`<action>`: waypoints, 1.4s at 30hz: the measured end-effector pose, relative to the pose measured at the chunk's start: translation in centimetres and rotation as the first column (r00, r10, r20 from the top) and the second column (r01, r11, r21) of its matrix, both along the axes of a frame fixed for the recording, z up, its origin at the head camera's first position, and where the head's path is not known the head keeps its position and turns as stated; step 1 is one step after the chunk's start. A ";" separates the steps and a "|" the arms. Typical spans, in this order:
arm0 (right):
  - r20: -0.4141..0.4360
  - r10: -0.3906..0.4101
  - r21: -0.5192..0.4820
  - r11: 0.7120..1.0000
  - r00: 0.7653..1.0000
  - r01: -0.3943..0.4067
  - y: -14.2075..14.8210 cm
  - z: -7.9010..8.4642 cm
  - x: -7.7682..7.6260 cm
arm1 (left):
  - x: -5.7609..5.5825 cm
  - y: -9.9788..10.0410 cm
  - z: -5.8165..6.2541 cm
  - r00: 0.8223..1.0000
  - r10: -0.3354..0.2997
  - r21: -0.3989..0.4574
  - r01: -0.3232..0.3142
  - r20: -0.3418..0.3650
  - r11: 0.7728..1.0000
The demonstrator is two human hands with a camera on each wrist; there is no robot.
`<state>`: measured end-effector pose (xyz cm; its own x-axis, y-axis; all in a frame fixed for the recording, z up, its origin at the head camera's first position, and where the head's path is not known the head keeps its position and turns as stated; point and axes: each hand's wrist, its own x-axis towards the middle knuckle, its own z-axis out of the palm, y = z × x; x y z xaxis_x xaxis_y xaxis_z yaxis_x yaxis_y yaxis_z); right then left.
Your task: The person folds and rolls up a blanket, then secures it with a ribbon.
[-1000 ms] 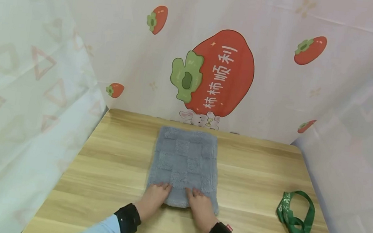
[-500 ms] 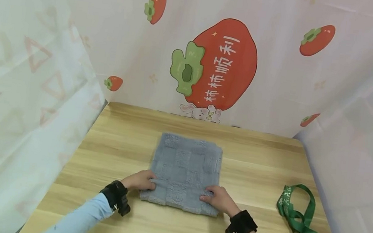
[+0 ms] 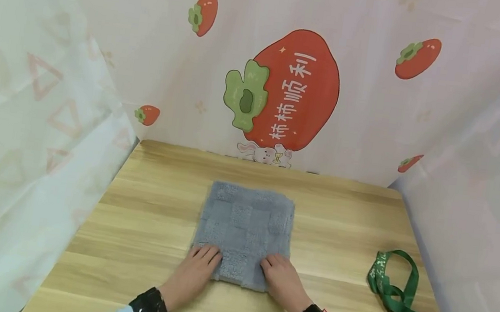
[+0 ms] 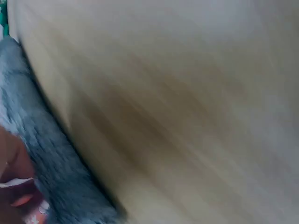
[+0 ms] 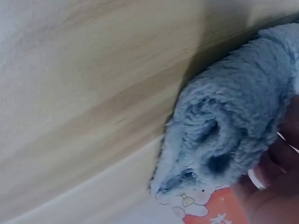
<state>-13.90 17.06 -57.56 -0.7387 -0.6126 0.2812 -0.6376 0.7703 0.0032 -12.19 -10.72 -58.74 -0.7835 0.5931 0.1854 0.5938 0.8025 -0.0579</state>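
The left hand (image 3: 191, 277) and right hand (image 3: 283, 283) rest on the near end of the folded grey cloth (image 3: 245, 225), grip unclear; both have come round from its sides, so that end seems the focus; the cloth lies on the worktop (image 3: 145, 205).

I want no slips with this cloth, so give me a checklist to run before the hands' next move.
1. Left hand on cloth: ok, near left part.
2. Right hand on cloth: ok, near right part.
3. Cloth on table: ok.
4. Cloth pressed flat: not ok; hollows show at its folded side in the right wrist view.
5. Either hand pinching the edge: cannot tell.
6. Green strap apart from cloth: ok.
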 end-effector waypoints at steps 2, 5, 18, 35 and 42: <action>0.072 -0.020 0.028 0.999 0.997 0.018 -0.3 0.1 0.7 | 0.6 0.2 0.0 0.997 0.015 0.004 -0.015 0.071 1.000; 0.199 -0.081 0.082 0.994 0.977 0.066 -0.7 0.3 1.6 | 1.1 0.4 -0.1 0.992 0.042 0.001 -0.043 0.119 0.999; -0.001 -0.075 0.113 0.991 0.997 0.075 -1.9 -0.5 0.5 | -1.7 1.1 0.1 0.997 0.040 -0.029 -0.042 -0.069 0.999; 0.828 0.097 -0.228 0.958 0.552 0.174 4.4 1.7 -3.0 | -7.0 -3.8 3.3 0.607 -0.222 0.365 -0.120 0.763 0.923; 0.623 -0.079 -0.263 0.916 0.778 0.303 3.3 0.3 -1.8 | -6.1 -4.0 1.4 0.797 -0.018 0.364 -0.255 0.603 0.896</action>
